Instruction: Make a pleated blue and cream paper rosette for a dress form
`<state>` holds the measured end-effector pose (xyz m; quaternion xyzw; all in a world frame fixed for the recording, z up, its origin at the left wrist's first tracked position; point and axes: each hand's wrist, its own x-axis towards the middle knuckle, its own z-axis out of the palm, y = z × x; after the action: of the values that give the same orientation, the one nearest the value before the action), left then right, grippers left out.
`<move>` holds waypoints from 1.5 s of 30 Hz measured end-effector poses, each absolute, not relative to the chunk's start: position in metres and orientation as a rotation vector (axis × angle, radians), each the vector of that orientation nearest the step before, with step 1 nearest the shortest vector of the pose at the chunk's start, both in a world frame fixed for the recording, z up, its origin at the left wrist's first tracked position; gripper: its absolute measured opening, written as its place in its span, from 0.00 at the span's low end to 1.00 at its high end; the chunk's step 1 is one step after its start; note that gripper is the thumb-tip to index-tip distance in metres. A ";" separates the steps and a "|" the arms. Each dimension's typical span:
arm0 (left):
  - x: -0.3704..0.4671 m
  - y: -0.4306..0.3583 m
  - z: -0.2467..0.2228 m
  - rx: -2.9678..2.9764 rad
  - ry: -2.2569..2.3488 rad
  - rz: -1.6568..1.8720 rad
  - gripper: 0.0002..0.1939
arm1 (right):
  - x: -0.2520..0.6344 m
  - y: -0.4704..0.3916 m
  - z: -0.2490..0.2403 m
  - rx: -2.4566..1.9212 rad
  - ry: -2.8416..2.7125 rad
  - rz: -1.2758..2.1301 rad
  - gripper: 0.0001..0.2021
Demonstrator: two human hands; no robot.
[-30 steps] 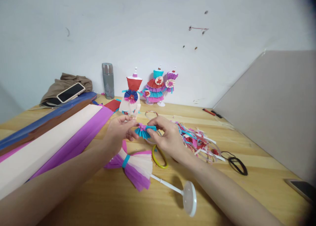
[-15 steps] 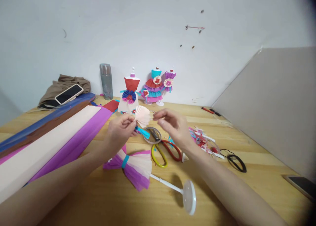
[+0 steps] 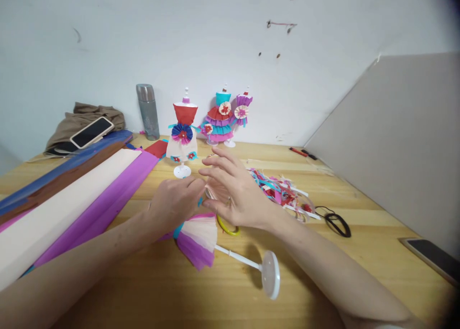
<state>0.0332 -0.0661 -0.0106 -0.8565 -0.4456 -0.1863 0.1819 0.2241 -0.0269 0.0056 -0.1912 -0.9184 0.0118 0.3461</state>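
Observation:
My left hand [image 3: 178, 200] is closed, pinching the gathered end of a cream pleated paper fan [image 3: 216, 189] with a bit of turquoise paper beside its fingers. Curved around the fan's far side is my right hand [image 3: 233, 191], fingers apart, hiding most of the paper. Below both hands a small dress stand lies on its side, in a purple and cream crepe-paper dress [image 3: 197, 240] with a turquoise waistband. Its white round base [image 3: 270, 275] points to the right. Only the yellow handle [image 3: 230, 228] of the scissors shows beneath my right hand.
Strips of coloured crepe paper [image 3: 86, 195] lie at left, near a phone [image 3: 91, 131] on brown cloth. Behind stand a flask [image 3: 147, 111] and several dressed mannequin stands [image 3: 182, 128]. Paper scraps [image 3: 280, 191], a black cord [image 3: 338, 223] and another phone [image 3: 431, 257] are at right.
My right hand has moved left and closed in around the fan, which my left hand still pinches. The fan and scissors are now mostly covered. The view has tilted slightly.

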 end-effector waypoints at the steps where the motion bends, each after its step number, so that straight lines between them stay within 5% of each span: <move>1: 0.034 -0.067 -0.009 -2.415 -1.301 -0.498 0.09 | 0.225 -0.027 0.007 -0.493 -2.352 0.040 0.22; 14: 0.036 -0.070 -0.006 -2.404 -1.327 -0.379 0.08 | 0.223 -0.029 0.007 -0.489 -2.284 0.100 0.14; 23: 0.033 -0.070 0.000 -2.418 -1.403 -0.347 0.11 | 0.233 -0.007 0.013 -0.844 -1.567 1.496 0.25; 27: 0.032 -0.068 -0.005 -2.422 -1.376 -0.331 0.10 | 0.222 -0.008 0.004 -0.821 -1.442 1.806 0.23; 45: 0.035 -0.067 -0.009 -2.384 -1.299 -0.333 0.12 | 0.208 -0.023 -0.001 -0.999 -1.661 1.451 0.13</move>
<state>0.0352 -0.0671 -0.0094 -0.8536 -0.4653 -0.1191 0.2018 0.2076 -0.0227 -0.0015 -0.3860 -0.6420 0.5607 0.3527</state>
